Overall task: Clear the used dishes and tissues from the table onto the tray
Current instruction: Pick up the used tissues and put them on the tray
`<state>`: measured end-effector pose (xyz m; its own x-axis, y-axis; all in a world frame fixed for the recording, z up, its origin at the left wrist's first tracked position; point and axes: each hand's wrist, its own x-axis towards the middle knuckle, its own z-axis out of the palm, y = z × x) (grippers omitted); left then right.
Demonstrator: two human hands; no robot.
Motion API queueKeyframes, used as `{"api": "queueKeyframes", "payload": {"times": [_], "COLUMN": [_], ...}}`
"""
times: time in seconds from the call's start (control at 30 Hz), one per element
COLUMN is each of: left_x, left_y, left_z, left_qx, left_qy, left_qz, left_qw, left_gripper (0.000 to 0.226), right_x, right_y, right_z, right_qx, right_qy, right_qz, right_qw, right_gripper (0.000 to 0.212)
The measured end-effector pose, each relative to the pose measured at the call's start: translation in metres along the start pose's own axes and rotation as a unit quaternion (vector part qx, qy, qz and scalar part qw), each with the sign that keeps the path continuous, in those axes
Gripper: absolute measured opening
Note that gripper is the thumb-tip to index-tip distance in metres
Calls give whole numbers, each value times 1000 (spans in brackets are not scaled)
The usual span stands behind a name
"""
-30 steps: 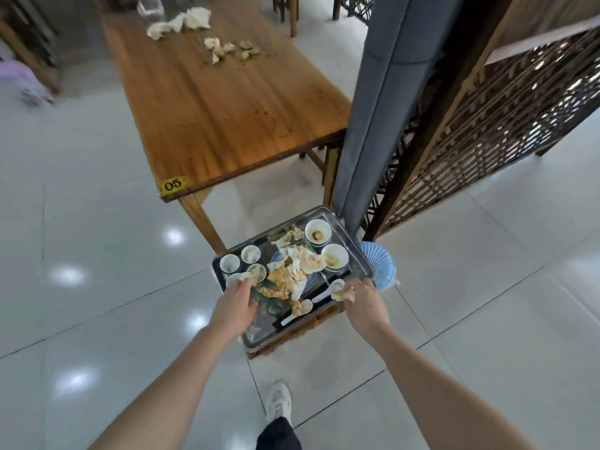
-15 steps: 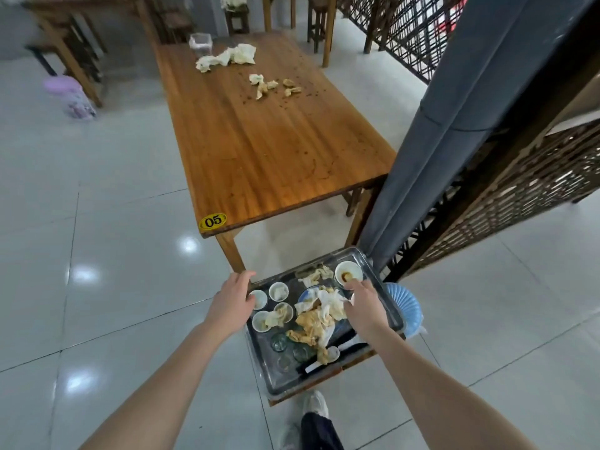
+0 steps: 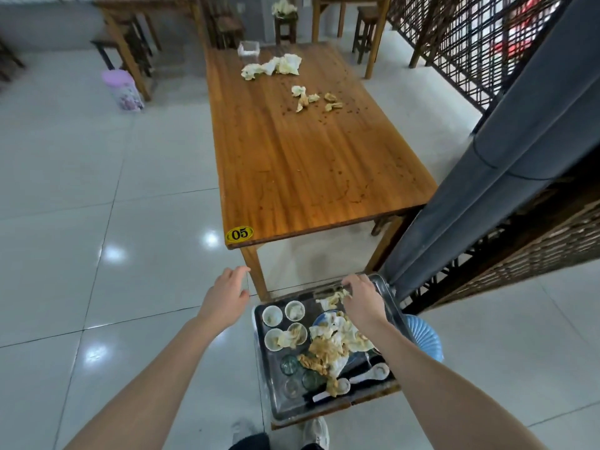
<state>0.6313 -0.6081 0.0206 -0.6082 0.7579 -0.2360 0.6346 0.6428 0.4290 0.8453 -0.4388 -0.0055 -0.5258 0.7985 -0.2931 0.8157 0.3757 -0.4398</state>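
Note:
A metal tray (image 3: 263, 362) sits low on a wooden stool below the table's near end, loaded with small white cups (image 3: 272, 315), glasses, spoons (image 3: 373, 373) and crumpled tissues (image 3: 328, 345). My right hand (image 3: 362, 298) hovers over the tray's far end, fingers loosely bent, holding nothing. Left of the tray and above the floor, my left hand (image 3: 227, 295) is open and empty. The wooden table (image 3: 302, 164), marked 05, carries white tissues (image 3: 274, 67) and scraps (image 3: 313, 99) at its far end, beside a clear box (image 3: 248, 48).
A grey padded pillar (image 3: 506, 151) and a wooden lattice screen (image 3: 535, 254) stand right of the table. A blue stool (image 3: 425, 336) sits beside the tray. A pink bin (image 3: 123, 89) stands on the tiled floor at left. More stools and tables at the back.
Both hands have come off the tray's sides and risen. The view has tilted up, showing more of the table and the room behind it.

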Motion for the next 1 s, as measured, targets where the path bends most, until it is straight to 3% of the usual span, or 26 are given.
{"api": "queueKeyframes", "payload": {"times": [0.43,0.73,1.0], "left_x": [67,126,189], "left_y": [-113,-218,-241], "left_z": [-116,-214,-242], "left_qx": [30,48,42], "left_qy": [27,32,34], "left_qz": [39,76,88], "left_qw": [998,995,995], "left_gripper": [45,46,44], "right_x": [52,77,110], "right_y": [-154,-285,-321], "right_z": [-1,15,18], "right_qx": [-42,-53,-86], "right_qy": [85,120,123], "right_qz": [-63,-47,-35], "right_qw": [994,990,988], "right_gripper": [38,39,43]}}
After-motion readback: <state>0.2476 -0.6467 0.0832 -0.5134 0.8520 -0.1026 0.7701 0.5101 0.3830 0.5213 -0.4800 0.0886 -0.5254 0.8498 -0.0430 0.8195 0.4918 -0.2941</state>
